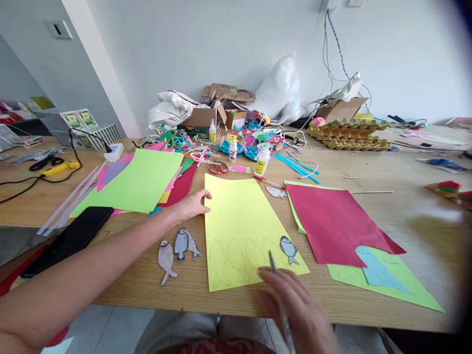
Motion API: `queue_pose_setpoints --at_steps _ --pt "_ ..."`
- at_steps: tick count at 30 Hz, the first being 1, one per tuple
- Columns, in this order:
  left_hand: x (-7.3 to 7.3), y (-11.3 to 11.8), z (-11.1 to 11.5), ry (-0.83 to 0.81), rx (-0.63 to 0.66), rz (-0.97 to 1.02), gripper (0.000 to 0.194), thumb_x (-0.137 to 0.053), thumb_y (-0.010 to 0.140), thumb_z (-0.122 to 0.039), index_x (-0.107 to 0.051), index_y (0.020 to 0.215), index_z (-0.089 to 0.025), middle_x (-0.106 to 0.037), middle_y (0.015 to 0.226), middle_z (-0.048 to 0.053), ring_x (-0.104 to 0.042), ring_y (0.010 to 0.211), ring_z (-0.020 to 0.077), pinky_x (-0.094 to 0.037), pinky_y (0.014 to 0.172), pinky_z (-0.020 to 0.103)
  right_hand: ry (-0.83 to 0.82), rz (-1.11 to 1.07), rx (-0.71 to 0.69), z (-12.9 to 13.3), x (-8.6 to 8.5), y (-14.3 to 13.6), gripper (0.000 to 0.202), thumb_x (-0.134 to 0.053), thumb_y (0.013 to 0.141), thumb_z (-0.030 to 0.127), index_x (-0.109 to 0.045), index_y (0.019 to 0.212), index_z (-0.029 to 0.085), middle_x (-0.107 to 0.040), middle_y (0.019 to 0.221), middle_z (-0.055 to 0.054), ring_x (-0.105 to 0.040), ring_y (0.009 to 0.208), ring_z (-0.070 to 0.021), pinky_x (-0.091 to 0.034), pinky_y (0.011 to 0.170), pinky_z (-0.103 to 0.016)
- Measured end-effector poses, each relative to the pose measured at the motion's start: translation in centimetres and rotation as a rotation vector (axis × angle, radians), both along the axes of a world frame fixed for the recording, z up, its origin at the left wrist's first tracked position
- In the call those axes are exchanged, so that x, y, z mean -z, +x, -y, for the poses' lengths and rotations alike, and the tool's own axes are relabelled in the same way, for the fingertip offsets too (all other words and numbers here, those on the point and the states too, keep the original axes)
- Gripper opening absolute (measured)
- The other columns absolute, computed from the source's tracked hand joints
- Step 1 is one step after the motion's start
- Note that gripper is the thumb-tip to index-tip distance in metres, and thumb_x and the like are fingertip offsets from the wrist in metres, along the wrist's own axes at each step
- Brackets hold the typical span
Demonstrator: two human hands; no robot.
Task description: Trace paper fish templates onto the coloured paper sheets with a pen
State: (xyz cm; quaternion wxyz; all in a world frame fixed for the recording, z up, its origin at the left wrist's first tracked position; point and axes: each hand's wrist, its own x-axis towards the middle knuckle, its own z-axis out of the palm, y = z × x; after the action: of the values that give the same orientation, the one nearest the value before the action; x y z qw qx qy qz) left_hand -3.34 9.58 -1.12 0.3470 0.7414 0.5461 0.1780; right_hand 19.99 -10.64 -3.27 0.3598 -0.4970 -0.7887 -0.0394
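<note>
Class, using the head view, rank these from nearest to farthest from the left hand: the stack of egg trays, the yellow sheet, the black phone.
1. Yellow sheet: the left hand touches its left edge.
2. Black phone: to the hand's left.
3. Stack of egg trays: far back, on the right.

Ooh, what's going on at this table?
A person has the left hand at the left edge of a yellow sheet, while the right hand holds a pen or pencil over its lower part. A row of fish outlines is drawn there, with one fish cutout lying at the row's right end. Three more cutouts lie left of the sheet.
</note>
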Motion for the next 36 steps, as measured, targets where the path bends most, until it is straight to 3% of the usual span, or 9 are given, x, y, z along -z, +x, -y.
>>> queue_pose_setpoints --at_steps 6,12,15,19,22,27,36 --pt "-0.7 -0.7 -0.4 0.161 0.051 -0.201 0.028 -0.058 0.064 -0.014 -0.056 0.092 -0.018 -0.051 0.092 0.0 -0.051 0.068 0.012 -0.041 0.067 0.024 -0.155 0.092 0.283 -1.2 -0.9 5.8 0.022 -0.046 0.085 0.029 -0.058 0.102 0.021 -0.071 0.092 -0.007 -0.066 0.085 -0.0234 -0.054 0.067 -0.033" --pt "-2.1 -1.0 0.1 0.414 0.078 -0.426 0.033 -0.058 0.071 -0.014 -0.056 0.104 -0.02 -0.043 0.113 0.005 -0.053 0.091 0.0185 -0.043 0.083 0.031 -0.342 0.09 0.242 -3.2 -1.5 6.3 0.022 -0.051 0.08 0.027 -0.058 0.101 0.023 -0.07 0.097 -0.007 -0.066 0.088 -0.0238 -0.053 0.068 -0.034" --pt "-2.9 0.8 1.7 0.551 0.258 -0.496 0.032 -0.057 0.077 -0.015 -0.055 0.109 -0.017 -0.047 0.113 0.007 -0.05 0.104 0.0214 -0.04 0.093 0.034 -0.425 0.095 0.196 -4.3 -1.7 6.4 0.024 -0.054 0.079 0.027 -0.057 0.102 0.022 -0.069 0.101 -0.007 -0.066 0.091 -0.0236 -0.053 0.069 -0.034" --pt "-3.1 4.9 5.2 0.47 0.676 -0.346 0.033 -0.058 0.081 -0.016 -0.054 0.113 -0.015 -0.056 0.113 0.008 -0.048 0.11 0.0203 -0.038 0.096 0.032 -0.494 0.116 0.089 -5.2 -2.0 6.8 0.027 -0.057 0.078 0.023 -0.056 0.105 0.02 -0.067 0.106 -0.008 -0.064 0.096 -0.0222 -0.052 0.076 -0.033" --pt "-2.8 7.3 6.7 0.422 0.808 -0.261 0.036 -0.059 0.08 -0.013 -0.053 0.116 -0.014 -0.058 0.114 0.009 -0.049 0.11 0.0197 -0.038 0.096 0.03 -0.488 0.13 0.026 -5.5 -2.1 7.0 0.026 -0.056 0.079 0.019 -0.055 0.105 0.019 -0.066 0.105 -0.008 -0.063 0.097 -0.0211 -0.052 0.079 -0.034" --pt "-2.0 8.9 5.7 0.364 0.844 -0.246 0.042 -0.061 0.078 -0.01 -0.053 0.119 -0.012 -0.059 0.113 0.01 -0.051 0.109 0.0208 -0.039 0.096 0.031 -0.458 0.166 0.0 -5.7 -2.0 7.2 0.025 -0.054 0.079 0.014 -0.057 0.104 0.018 -0.067 0.104 -0.009 -0.063 0.098 -0.0215 -0.053 0.077 -0.033" --pt "-1.1 8.8 4.3 0.318 0.859 -0.213 0.044 -0.064 0.077 -0.012 -0.052 0.119 -0.013 -0.056 0.118 0.01 -0.049 0.113 0.0213 -0.037 0.099 0.033 -0.44 0.181 -0.081 -5.6 -1.6 8.0 0.025 -0.051 0.083 0.016 -0.056 0.107 0.02 -0.066 0.107 -0.009 -0.062 0.1 -0.0215 -0.053 0.078 -0.032"
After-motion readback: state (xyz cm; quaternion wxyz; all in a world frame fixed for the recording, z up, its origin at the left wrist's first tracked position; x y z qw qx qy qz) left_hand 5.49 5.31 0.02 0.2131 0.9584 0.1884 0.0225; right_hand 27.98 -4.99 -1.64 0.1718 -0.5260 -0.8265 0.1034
